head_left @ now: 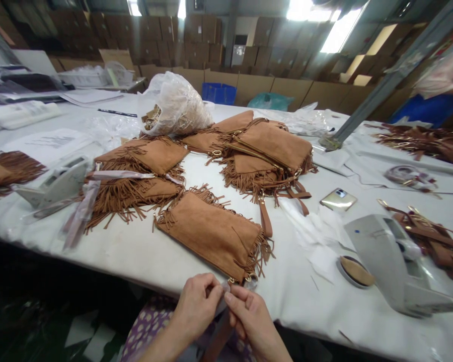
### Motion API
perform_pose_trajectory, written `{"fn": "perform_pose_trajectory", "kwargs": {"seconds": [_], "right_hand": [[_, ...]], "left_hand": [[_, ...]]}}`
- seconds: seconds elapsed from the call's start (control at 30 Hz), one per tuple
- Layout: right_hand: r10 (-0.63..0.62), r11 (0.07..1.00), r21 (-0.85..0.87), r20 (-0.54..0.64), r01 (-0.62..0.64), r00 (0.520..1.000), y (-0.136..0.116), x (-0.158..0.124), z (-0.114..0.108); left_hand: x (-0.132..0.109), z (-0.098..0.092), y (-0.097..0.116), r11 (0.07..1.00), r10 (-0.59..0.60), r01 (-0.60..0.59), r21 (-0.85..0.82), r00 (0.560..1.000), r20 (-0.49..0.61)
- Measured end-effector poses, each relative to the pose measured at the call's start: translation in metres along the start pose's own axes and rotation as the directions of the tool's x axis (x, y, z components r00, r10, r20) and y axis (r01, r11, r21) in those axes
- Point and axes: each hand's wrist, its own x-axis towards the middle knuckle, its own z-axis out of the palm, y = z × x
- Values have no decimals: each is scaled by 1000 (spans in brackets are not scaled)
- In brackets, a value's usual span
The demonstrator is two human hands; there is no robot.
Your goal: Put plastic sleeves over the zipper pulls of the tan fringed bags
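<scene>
A tan suede bag with fringe lies flat by the table's front edge, its corner with gold metal rings toward me. At that corner, my left hand is closed in a pinch on a small whitish piece of clear plastic film. My right hand is closed just beside it, thumb and forefinger meeting at the end of a brown strap that hangs down between my hands over my lap. The fingers partly hide the strap's metal end and the film. A brown wrist loop lies behind the bag.
More fringed bags are piled at the left and behind. Tape dispensers stand left and right. A phone, brown straps, a stuffed plastic bag and a slanted metal post are also around.
</scene>
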Motion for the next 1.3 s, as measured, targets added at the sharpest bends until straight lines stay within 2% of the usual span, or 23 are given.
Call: {"fn": "perform_pose_trajectory", "kwargs": {"seconds": [0.13,0.2,0.3,0.4,0.53,0.63,0.73,0.83,0.9,1.0,1.1,1.2,1.3], "right_hand": [[-17,998,-57,-35,15,999,-2,1,4],[-27,996,-85,-90,19,996,-1,0,4],[-117,987,-135,-256,84,960,4,-1,2],[-286,944,-268,-369,194,884,10,-2,-2],[-488,799,-527,-287,290,824,16,1,1],[-679,610,-689,-202,390,706,19,2,6],[-802,442,-775,-115,452,586,22,0,9],[-858,333,-800,-37,500,513,28,-3,7],[-854,323,-801,-16,504,521,33,-4,4],[-800,407,-790,-66,458,596,36,-5,-1],[-743,486,-776,-123,403,658,33,-5,-3],[-728,534,-736,-150,417,669,27,-7,-3],[-738,568,-686,-181,454,650,23,-10,-2]], "left_hand": [[-1,13,-8,999,-4,-3,-53,992,-126],[0,18,-14,992,-27,6,-123,986,-165],[1,23,-24,959,-87,59,-278,992,-87],[1,25,-29,915,-129,130,-383,991,29],[-2,24,-28,921,-88,92,-380,996,28],[-5,22,-27,893,-43,74,-443,996,79],[-6,21,-29,830,-32,130,-542,982,187],[-6,22,-29,843,-69,160,-514,979,192],[-7,24,-26,885,-90,133,-447,989,117],[-10,26,-21,943,-53,61,-328,998,32],[-11,27,-18,962,-25,29,-272,1000,17],[-11,27,-17,948,-52,61,-311,998,37],[-11,29,-16,899,-120,145,-413,989,86]]}}
